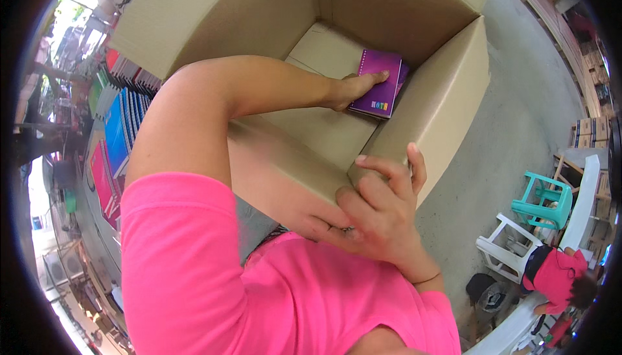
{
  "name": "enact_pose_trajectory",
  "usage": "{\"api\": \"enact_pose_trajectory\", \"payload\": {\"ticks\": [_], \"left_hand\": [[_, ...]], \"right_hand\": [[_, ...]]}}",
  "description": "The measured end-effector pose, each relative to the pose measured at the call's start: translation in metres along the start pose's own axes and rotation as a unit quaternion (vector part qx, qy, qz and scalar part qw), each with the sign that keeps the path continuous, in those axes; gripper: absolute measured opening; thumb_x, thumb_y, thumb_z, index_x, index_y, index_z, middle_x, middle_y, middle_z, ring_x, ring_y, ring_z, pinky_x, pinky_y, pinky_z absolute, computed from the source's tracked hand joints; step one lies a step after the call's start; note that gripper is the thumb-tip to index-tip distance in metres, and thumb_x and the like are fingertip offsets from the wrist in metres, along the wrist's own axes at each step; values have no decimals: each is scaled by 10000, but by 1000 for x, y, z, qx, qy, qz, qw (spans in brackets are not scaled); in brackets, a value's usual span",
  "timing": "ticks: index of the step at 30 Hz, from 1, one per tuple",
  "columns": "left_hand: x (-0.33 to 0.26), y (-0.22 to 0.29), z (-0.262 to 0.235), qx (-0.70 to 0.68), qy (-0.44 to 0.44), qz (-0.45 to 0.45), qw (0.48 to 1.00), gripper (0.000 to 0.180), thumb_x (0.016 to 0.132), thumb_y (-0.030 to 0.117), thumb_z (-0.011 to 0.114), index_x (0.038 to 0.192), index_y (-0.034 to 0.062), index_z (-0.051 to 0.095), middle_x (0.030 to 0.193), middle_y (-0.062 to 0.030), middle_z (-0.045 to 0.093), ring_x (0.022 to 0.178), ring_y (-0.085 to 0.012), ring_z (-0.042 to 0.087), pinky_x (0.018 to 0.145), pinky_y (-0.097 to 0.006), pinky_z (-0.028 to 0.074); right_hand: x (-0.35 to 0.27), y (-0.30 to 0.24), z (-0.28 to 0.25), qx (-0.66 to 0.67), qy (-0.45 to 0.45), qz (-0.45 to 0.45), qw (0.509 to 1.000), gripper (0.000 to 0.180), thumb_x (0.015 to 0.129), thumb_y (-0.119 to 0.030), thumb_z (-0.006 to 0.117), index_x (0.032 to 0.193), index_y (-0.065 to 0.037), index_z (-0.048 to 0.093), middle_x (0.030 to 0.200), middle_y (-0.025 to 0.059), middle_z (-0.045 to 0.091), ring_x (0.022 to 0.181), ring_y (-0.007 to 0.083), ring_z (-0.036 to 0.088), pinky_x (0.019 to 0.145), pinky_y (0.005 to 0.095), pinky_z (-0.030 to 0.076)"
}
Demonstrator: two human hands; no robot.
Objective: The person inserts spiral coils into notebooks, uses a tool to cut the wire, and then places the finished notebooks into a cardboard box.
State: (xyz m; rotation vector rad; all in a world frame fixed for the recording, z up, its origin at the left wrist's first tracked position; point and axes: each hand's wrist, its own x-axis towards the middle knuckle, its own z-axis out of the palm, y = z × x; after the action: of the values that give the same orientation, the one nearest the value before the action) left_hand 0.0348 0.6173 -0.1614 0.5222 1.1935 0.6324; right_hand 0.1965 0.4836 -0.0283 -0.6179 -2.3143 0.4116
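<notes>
A deep, open cardboard box (421,112) stands in front of me with its flaps spread outward. My left arm reaches over the near wall, and my left hand (360,89) is closed on a purple spiral notebook (381,92) at the box's bottom, against the right wall. The thumb lies across the cover, while the other fingers are hidden beneath. Another purple edge peeks out beside that notebook. At the near right corner, my right hand (382,209) grips the box's rim with bent fingers; part of its hold is hidden.
Left of the box are rows of blue notebooks (118,131) and red notebooks (103,183). To the right, a green stool (544,201) and a white stool (505,251) stand on the grey floor (476,160). A person in pink (554,274) is at the lower right.
</notes>
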Motion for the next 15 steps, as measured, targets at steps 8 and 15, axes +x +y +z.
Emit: {"api": "enact_pose_trajectory", "payload": {"ticks": [8,15], "left_hand": [[-7,3,-24,70,6,-29,997,623,768,638,562,1193,183,534,1109,-3,599,1002,-136,546,836,-325,373],[4,13,-4,49,-72,-57,995,523,757,541,633,1145,200,556,1037,29,641,993,-90,567,813,-299,414]], "right_hand": [[1,1,-7,1,-10,-16,1000,274,574,-300,744,594,-136,526,686,1,436,879,196,553,1059,530,176],[1,-2,-10,-36,-6,12,999,339,570,-354,774,583,-167,492,653,-16,399,867,181,552,1056,539,163]]}}
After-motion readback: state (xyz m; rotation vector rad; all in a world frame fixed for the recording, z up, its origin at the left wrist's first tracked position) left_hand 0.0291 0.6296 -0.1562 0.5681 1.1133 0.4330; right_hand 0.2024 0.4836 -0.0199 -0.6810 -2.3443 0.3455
